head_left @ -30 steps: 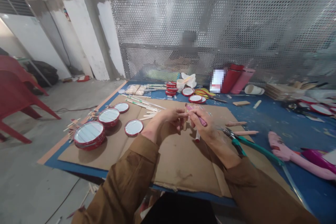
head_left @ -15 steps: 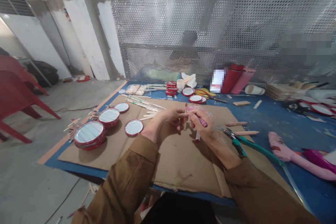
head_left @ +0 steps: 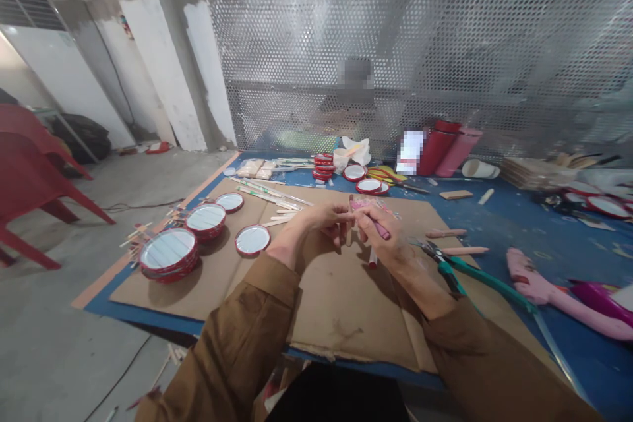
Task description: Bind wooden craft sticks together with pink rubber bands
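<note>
Over the cardboard sheet (head_left: 341, 316), my two hands meet fingertip to fingertip. My left hand (head_left: 329, 221) is closed, pinching a flat wooden stick (head_left: 349, 235) that points down from its fingertips. Closed around a pinkish-purple rod (head_left: 381, 230) is my right hand (head_left: 383, 231), its fingers touching those of the left. What the rod's front end does at the stick is too small to tell. Below the right hand, another short rod with a dark red end (head_left: 372, 260) shows on the cardboard. Green-handled pliers (head_left: 445, 270) lie right beside my right wrist.
Red-rimmed round discs stand stacked (head_left: 168, 254) and a single disc (head_left: 252, 240) lies left of my arm. Thin wooden sticks (head_left: 281, 216) lie behind. A pink glue-gun-like tool (head_left: 527, 280) sits right. A red bottle (head_left: 438, 148) stands before the perforated metal panel (head_left: 297, 46).
</note>
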Motion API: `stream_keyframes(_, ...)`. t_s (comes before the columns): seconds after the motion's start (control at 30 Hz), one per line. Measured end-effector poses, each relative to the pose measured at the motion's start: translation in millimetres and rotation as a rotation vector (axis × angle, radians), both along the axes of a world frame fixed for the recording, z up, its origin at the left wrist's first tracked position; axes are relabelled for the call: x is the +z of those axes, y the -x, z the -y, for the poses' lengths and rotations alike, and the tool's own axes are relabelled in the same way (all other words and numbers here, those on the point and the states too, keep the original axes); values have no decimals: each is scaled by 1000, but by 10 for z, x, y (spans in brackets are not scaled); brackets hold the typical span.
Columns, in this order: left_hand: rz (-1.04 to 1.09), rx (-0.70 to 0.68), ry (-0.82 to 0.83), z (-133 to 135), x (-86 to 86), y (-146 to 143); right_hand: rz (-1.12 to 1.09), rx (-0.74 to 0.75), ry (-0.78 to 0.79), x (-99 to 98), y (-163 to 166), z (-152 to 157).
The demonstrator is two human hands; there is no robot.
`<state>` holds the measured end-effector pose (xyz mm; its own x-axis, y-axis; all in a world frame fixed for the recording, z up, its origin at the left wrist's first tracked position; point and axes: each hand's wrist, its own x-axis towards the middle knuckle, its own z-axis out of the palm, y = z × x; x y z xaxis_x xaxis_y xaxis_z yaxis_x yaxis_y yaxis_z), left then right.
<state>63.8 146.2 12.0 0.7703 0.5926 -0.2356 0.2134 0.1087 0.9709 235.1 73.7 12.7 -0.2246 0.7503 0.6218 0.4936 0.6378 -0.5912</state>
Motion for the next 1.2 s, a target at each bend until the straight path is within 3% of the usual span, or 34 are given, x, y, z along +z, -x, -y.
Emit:
stream_keyframes(0.4,-47,3,6,54,79,4,-117,-89,31,-59,-18,7)
stream_keyframes(1.2,-23,12,-32,35,12,8,-41,-28,-24,-45,-10,-36)
